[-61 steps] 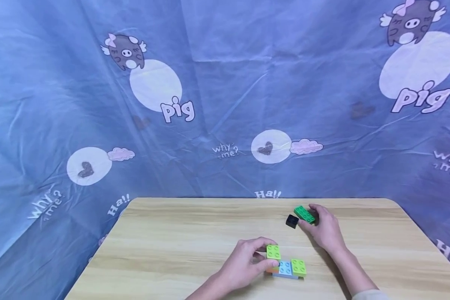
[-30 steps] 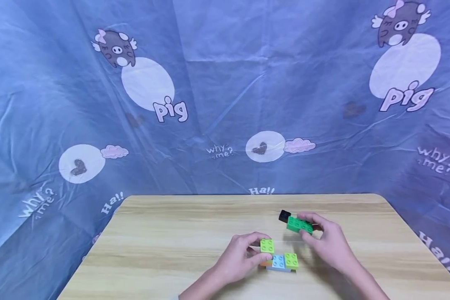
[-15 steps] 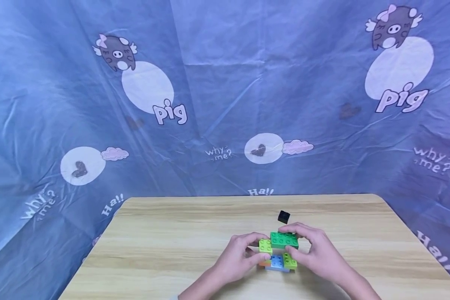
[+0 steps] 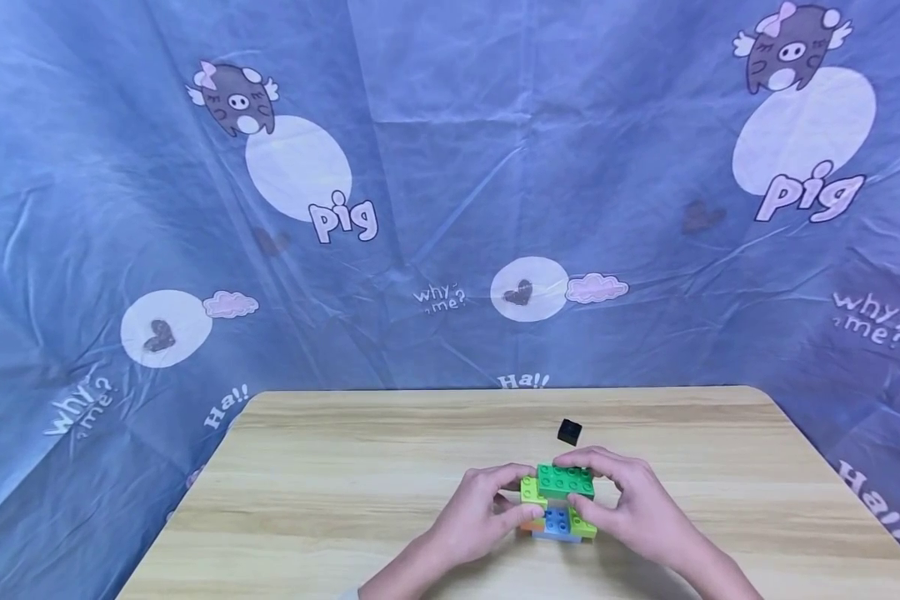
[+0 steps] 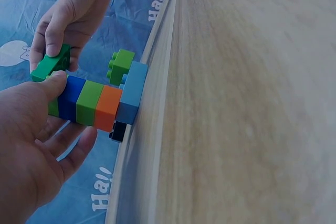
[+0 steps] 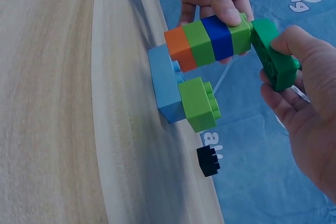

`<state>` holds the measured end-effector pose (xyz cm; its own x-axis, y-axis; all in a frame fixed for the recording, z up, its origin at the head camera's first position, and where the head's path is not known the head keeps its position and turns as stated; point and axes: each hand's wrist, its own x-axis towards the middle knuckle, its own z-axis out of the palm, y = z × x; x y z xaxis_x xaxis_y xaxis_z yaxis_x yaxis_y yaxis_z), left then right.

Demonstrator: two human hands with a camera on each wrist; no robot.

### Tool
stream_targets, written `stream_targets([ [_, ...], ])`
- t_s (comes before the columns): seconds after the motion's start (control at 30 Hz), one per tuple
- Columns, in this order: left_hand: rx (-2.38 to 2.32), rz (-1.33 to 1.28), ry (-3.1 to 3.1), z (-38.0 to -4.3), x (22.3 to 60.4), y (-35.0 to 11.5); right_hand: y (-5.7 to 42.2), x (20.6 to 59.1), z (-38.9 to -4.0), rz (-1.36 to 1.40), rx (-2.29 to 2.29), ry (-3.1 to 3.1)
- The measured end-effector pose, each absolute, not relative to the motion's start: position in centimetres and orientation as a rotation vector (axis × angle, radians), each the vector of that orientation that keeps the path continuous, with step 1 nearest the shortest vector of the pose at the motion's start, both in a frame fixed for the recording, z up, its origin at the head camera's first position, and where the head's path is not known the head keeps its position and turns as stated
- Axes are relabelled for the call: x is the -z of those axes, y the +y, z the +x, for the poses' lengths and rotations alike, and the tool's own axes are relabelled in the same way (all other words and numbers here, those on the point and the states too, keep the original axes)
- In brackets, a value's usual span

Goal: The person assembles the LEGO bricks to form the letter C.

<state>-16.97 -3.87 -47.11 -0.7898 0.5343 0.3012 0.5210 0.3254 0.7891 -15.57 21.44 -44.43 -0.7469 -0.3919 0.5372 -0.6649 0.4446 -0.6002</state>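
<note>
In the head view my left hand (image 4: 474,517) pinches the upper part of a brick tower between thumb and fingers. The right wrist view shows the tower's layers: an orange brick (image 6: 180,50), a lime one, a dark blue brick (image 6: 217,38), and a lime top. It stands at one end of a light blue brick (image 6: 165,83); a separate lime brick (image 6: 197,103) sits on the other end. My right hand (image 4: 637,508) holds a long green brick (image 4: 565,481) by its sides. That brick's left end overlaps the tower's lime top, while its right end juts out over the lower lime brick.
A small black brick (image 4: 569,431) lies behind the hands on the wooden table (image 4: 360,467). A blue patterned cloth (image 4: 420,208) hangs beyond the table's far edge.
My right hand has picked up the green brick from beside the black one and carried it forward and left to the tower's top. The left hand keeps its grip on the tower.
</note>
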Motion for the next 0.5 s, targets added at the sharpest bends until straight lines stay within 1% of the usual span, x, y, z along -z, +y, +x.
stream_targets([
  [0.27, -1.515, 1.033, 2.512, -17.08, 47.25, -3.87, 21.45, 44.52, -15.61, 0.955, -1.226, -2.354],
  [0.5, -1.520, 1.121, 2.522, -17.18, 47.26, -3.87, 21.46, 44.70, -15.72, 0.979, -1.269, -2.341],
])
